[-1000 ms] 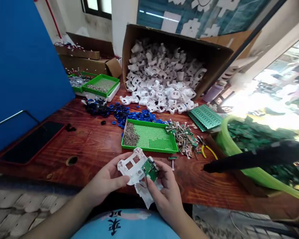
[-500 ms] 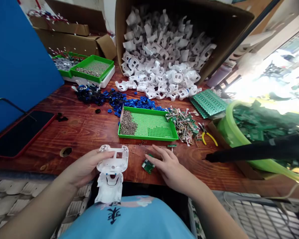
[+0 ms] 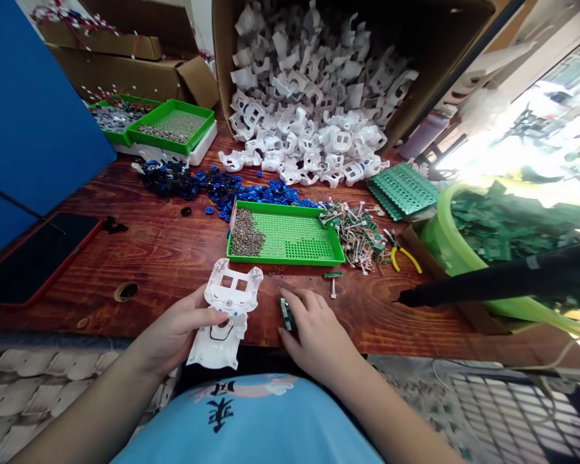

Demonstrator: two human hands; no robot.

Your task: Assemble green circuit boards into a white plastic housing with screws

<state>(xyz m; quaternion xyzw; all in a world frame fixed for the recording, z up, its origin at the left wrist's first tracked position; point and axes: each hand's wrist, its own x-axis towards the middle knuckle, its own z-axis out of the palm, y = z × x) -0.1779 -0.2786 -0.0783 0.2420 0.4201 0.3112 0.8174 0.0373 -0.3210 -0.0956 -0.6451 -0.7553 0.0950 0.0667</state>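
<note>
Head view: the left hand [image 3: 176, 335] grips a white plastic shell [image 3: 227, 314] by its left edge, thumb laid across the face, holding it tilted above the near edge of the wooden table [image 3: 164, 251]; the right hand [image 3: 314, 325] rests on the table with its fingers curled around a small green circuit board [image 3: 285, 313], pinching it on edge just beside the shell. The shell looks light and stiff, a thin moulding with cut-out windows, so it is likely best held by its rim rather than across the openings, where it may flex or crack; the board looks light, rigid and fragile, and seems best taken by its edges, clear of the components. Beyond the hands lie a green tray [image 3: 290, 240] with a heap of small screws [image 3: 245, 240], loose blue rings [image 3: 251, 193], and yellow-handled pliers [image 3: 402, 253]; a cardboard box [image 3: 444, 58] spills more white shells.
</note>
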